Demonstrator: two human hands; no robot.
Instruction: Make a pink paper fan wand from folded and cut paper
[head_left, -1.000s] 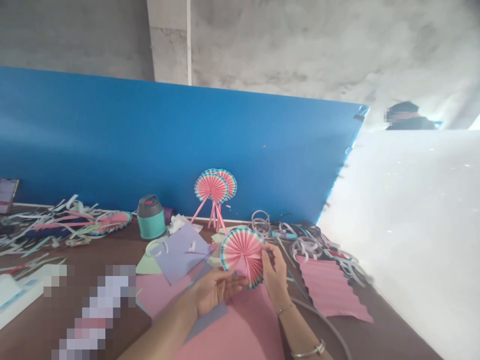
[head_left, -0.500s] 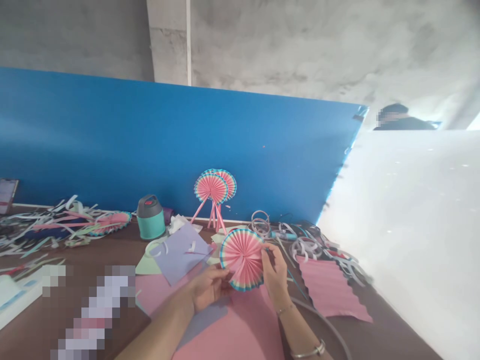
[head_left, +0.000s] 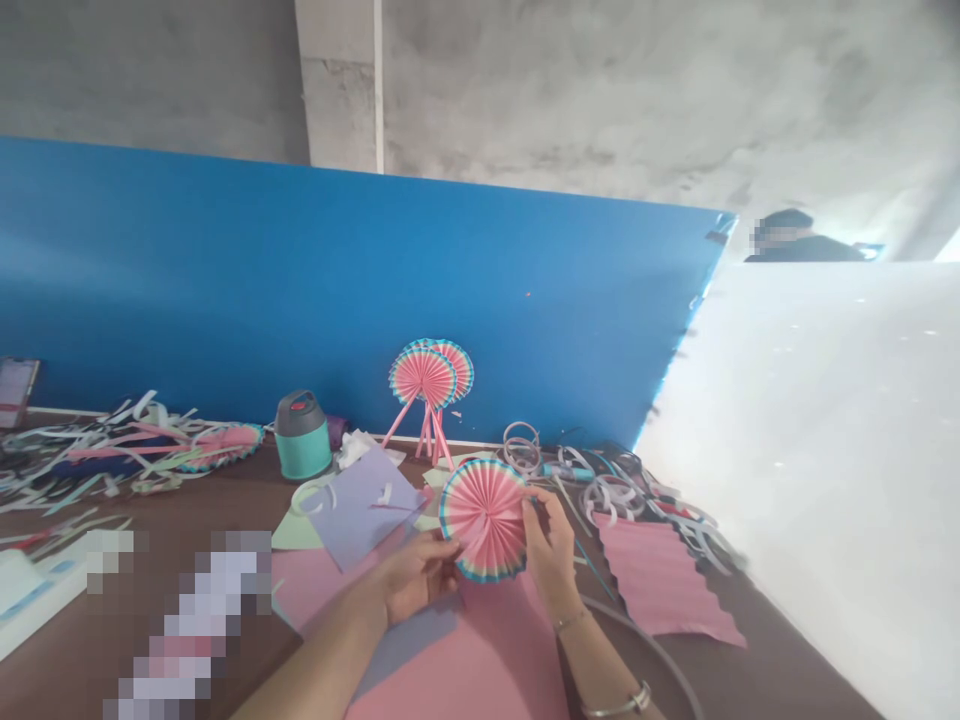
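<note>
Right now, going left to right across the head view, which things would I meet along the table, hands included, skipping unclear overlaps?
Pink fan lying down, teal-and-grey container, left hand, held pink fan, right hand, rippled pink sheet.

Both forearms (head_left: 330,640) reach forward from below. The left hand (head_left: 420,578) curls inward, thumb uppermost. The right hand (head_left: 551,542) sits higher, thumb and fingers pinched.

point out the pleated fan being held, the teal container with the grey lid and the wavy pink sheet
held pleated fan (head_left: 487,515): head view, centre of its pink folds
teal container (head_left: 303,445): head view, its teal body
wavy pink sheet (head_left: 667,578): head view, middle of its surface
</note>
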